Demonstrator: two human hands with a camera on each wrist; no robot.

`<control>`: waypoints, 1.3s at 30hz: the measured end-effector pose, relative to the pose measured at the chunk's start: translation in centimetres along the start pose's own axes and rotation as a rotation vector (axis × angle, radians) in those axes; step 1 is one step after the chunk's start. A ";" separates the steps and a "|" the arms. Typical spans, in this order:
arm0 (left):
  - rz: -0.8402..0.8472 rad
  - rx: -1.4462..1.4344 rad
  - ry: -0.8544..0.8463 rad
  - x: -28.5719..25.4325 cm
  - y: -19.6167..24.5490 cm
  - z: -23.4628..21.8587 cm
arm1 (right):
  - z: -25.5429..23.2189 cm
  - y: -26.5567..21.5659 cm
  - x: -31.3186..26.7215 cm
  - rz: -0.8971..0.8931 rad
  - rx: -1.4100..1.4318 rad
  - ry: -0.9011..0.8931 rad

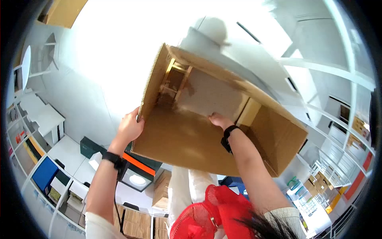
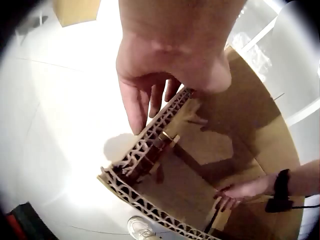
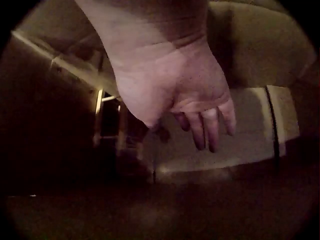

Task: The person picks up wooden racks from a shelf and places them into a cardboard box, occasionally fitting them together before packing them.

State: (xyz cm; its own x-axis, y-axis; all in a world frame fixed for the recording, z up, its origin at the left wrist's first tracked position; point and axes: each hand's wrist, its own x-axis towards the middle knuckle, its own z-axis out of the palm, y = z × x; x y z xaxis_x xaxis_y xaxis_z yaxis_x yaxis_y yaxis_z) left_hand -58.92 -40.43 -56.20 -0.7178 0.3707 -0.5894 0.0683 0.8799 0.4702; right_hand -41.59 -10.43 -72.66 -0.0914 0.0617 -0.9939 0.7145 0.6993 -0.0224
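Observation:
A large cardboard box (image 1: 179, 139) is tilted with its open side toward me in the head view. My left hand (image 1: 130, 126) grips its left wall edge; in the left wrist view the fingers lie on the outer face and the thick corrugated edge (image 2: 150, 135) shows. My right hand (image 1: 219, 120) reaches inside, close over the pale bottom panel (image 1: 211, 93). Its fingers (image 3: 212, 132) hang loosely extended in the right wrist view, holding nothing. Light shows through a framed gap (image 3: 107, 115) beside the panel.
Another cardboard box (image 1: 65, 12) stands at the upper left. Below the held box are dark boxes with an orange strip (image 1: 138, 164) and stacked brown cardboard (image 1: 137, 223). Shelving (image 1: 51, 179) lines the left; a white-framed glass partition (image 1: 346, 71) stands right. Red mesh fabric (image 1: 199, 217) hangs before my body.

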 end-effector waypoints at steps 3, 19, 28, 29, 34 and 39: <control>-0.168 0.040 -0.077 0.1 0.6 0.5 | 3.6 7.6 2.0 -0.072 0.061 0.057; 0.436 -0.257 -0.450 -13.9 3.9 -6.2 | 31.9 32.3 -30.6 -0.207 1.012 0.885; 0.044 -0.273 -0.358 -20.1 6.1 -6.3 | 63.2 31.3 -41.7 0.495 1.877 0.215; 0.047 -0.280 -0.349 -20.5 8.1 -5.2 | 65.5 31.0 -41.6 0.493 1.957 0.168; 0.151 -0.424 -0.514 -21.7 18.8 4.2 | 69.4 36.2 -40.1 0.286 2.039 0.059; 0.687 -0.159 -0.565 -24.7 29.3 18.7 | 64.7 51.7 -40.9 0.351 1.921 0.669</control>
State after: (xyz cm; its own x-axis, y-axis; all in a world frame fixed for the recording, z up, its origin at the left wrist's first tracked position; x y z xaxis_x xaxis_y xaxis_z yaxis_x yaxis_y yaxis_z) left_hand -26.23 -18.27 -40.15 -0.1042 0.9269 -0.3604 0.2296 0.3751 0.8981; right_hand 43.97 -22.86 -40.16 0.3146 0.5022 -0.8055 0.3700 -0.8463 -0.3831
